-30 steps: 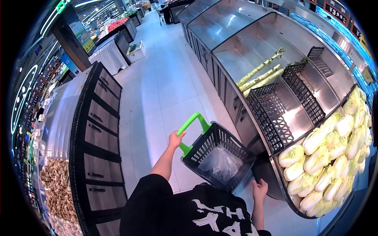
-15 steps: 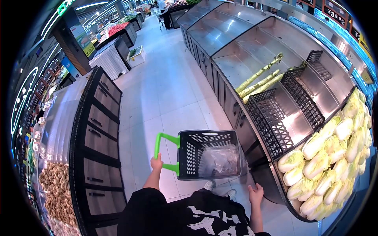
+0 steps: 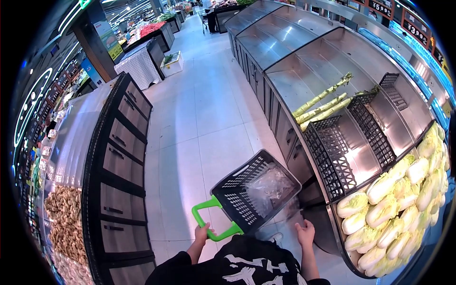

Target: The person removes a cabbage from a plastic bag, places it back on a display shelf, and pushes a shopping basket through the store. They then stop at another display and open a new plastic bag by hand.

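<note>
My left hand point(image 3: 203, 232) is wrapped round the green handle point(image 3: 200, 214) of a dark grey shopping basket point(image 3: 237, 200). The basket stands tilted in view on the aisle floor before me, its perforated side facing the handle. Inside lies a crumpled clear plastic bag point(image 3: 270, 187). Off to the right, my right hand point(image 3: 305, 232) hangs free with its fingers apart, between the basket and a display bin of napa cabbages point(image 3: 380, 202).
Along the right runs a metal display stand point(image 3: 289, 71) with long green-white stalks point(image 3: 323, 105) and black plastic crates point(image 3: 327, 161). A cabinet point(image 3: 124, 190) on the left carries ginger roots point(image 3: 66, 213). Farther down the aisle are a white box point(image 3: 172, 64) and a person point(image 3: 209, 14).
The basket has swung round, its handle moving down toward my body and its far end turning up and to the right. My left hand has moved down and right with the handle.
</note>
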A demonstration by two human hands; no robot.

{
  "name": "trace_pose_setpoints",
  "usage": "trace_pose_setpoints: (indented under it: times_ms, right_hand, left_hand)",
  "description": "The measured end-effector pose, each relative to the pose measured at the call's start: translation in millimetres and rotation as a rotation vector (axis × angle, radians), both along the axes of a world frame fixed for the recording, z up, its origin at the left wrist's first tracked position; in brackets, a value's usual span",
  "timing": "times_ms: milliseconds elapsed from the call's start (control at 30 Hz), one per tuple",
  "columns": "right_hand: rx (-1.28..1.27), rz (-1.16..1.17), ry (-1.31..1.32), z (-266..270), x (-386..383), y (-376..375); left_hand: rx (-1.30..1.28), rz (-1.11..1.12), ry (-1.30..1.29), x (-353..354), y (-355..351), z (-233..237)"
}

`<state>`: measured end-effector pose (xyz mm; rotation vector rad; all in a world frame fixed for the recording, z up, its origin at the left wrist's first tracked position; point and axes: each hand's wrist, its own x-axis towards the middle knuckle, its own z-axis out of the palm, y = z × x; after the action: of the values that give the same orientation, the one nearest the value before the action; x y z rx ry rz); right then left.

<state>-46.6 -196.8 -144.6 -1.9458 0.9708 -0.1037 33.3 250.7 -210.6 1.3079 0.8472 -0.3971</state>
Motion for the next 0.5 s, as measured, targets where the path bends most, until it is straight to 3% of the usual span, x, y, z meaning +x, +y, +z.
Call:
trace_pose_setpoints:
  times_ms: [33,133,233,333,500]
  right_hand:
    - [0.004,0.010,-0.005,0.6,1.0,0.4]
    - [0.031,0.031,-0.004,0.9,0.5,-1.0]
    - [0.038,0.028,-0.010,3.4,-2.9,-4.9]
    - [0.028,-0.007,-0.039,-3.2,-14.4,-11.4]
    - [0.051,-0.030,-0.002,2.8,-25.5,-16.8]
  left_hand:
    - [0.137,-0.024,-0.030,10.6,-1.0,-4.1]
    - [0.795,-0.281,-0.478,31.0,-12.1,7.0]
    - [1.095,-0.345,-0.649,47.4,-35.6,36.7]
    - [1.315,-0.834,-0.602,58.4,-27.2,33.5]
    - [1.261,-1.317,-0.639,61.6,-0.1,37.8]
